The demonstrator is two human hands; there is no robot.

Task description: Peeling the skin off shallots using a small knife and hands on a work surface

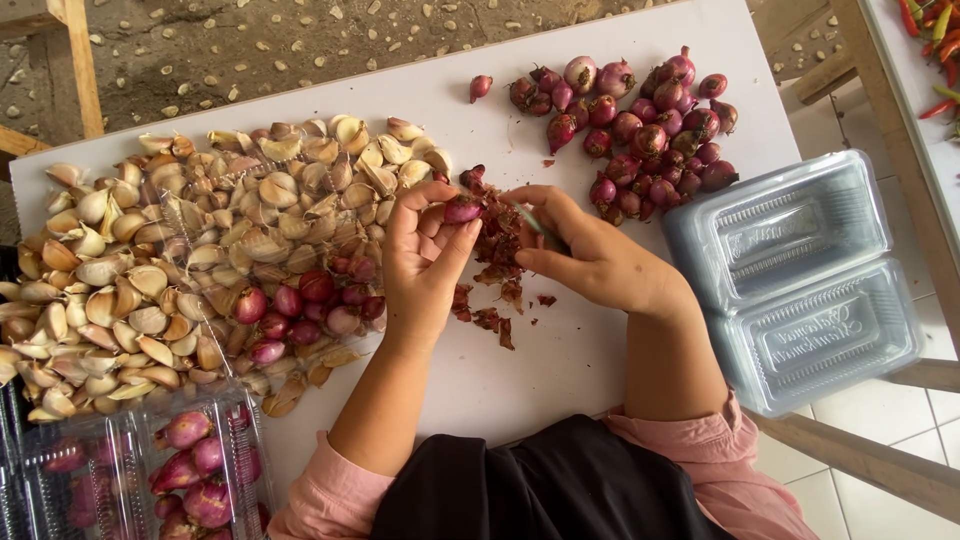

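— Looking down from the head view, what do the hands have?

— The left hand (428, 250) pinches a small red shallot (462, 208) between thumb and fingertips, above the white tabletop (560, 370), just over a scatter of torn red skins (492, 300). The right hand (590, 255) is closed around a thin greenish tool (535, 222), probably a small knife, its tip touching the shallot.

— How would that shallot handle?

— Light and firm, by the look of it, with dry papery skin that tears off in flakes; once bare it seems likely to be slick. A grip across the plump middle, leaving the ends free, looks soundest.

— And round about?

— Beyond the hands lies a heap of unpeeled shallots (640, 125). To the person's left spreads a broad pile of garlic cloves (180, 250), with a cluster of peeled shallots (300, 310) at its near edge. A clear plastic box (200, 470) at the near left corner holds more peeled ones. On the right, an open clear clamshell container (800, 280) sits at the tabletop's edge, nothing in it. Red chillies (935, 40) show on another surface at the far right corner.
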